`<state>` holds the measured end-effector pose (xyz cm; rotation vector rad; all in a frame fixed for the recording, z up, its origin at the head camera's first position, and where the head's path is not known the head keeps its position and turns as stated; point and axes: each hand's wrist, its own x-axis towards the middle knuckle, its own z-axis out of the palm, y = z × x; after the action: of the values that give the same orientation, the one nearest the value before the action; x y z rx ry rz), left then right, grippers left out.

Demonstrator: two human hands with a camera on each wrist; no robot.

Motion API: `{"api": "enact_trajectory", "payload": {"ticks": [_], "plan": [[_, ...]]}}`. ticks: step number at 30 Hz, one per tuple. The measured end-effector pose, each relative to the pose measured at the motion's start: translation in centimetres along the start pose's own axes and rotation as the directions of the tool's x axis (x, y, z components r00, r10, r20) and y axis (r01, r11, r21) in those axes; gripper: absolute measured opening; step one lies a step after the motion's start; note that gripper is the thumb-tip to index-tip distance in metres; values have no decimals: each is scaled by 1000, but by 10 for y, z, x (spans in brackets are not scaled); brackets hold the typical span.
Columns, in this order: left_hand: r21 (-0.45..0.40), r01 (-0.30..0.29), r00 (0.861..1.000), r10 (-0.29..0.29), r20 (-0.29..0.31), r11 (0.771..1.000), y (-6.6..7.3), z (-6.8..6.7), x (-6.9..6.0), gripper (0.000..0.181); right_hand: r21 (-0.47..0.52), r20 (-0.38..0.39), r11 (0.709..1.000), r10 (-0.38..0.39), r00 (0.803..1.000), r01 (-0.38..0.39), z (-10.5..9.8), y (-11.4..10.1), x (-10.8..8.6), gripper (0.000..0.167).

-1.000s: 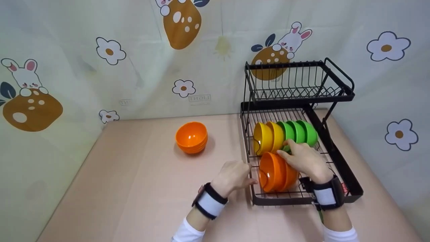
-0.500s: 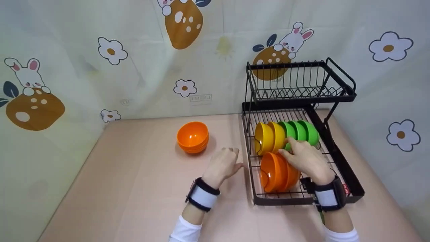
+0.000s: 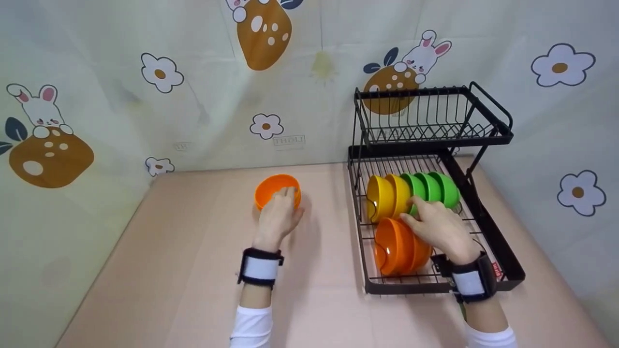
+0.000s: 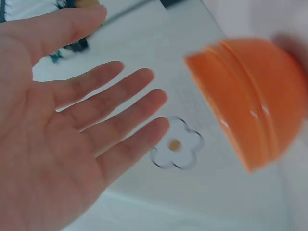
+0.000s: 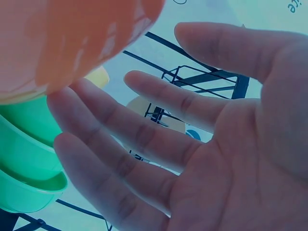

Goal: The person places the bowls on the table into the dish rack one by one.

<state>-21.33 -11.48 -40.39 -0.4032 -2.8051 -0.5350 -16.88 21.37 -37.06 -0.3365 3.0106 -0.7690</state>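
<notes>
The stack of orange bowls (image 3: 267,189) sat on the table (image 3: 193,246), left of the rack (image 3: 411,289), the left hand (image 3: 278,216) just short of it: the reach for a bowl, it seemed, and the next move likely called for a pinch on the uppermost! Glossy, rounded, neatly nested. Left fingers straight, holding nothing; the right hand (image 3: 441,229), fingers loose too, beside the other orange bowls (image 3: 395,247).
</notes>
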Motion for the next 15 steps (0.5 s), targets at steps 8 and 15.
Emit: {"api": "enact_trajectory", "payload": {"ticks": [8,15], "plan": [[-20,91,996,-91,-17,996,-32,10,3,39,0,0,1000,5,1000,-5,0,0,0,39],[33,54,998,-53,-21,998,-44,21,3,22,-10,-4,1000,7,1000,-7,-1,0,0,41]]}}
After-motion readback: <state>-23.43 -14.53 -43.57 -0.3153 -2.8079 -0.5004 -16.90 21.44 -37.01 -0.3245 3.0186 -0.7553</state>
